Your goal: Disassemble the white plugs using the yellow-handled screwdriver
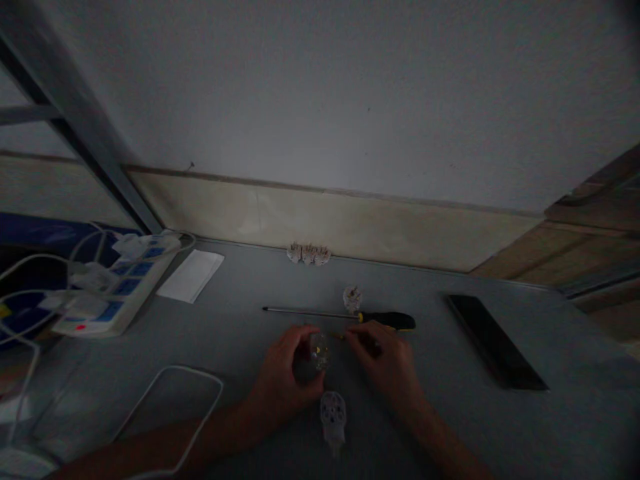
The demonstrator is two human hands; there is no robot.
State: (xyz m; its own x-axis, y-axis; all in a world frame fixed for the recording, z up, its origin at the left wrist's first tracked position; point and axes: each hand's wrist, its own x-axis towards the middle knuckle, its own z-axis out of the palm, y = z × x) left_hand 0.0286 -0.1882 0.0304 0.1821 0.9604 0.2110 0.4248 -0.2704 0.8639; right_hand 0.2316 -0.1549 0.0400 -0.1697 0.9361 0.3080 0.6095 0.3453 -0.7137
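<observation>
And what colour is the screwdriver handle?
The handle is black and yellow, best seen in the head view.

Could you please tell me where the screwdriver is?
In the head view, the screwdriver lies on the table, just beyond the right hand, beside a plug part.

Worn on the person's head, the one camera looks forward and down from close above the matte grey tabletop [500, 427], with the left hand [283, 367] and right hand [385, 363] low in frame, facing a pale plastered wall [320, 87] with its beige lower band [320, 220].
</observation>
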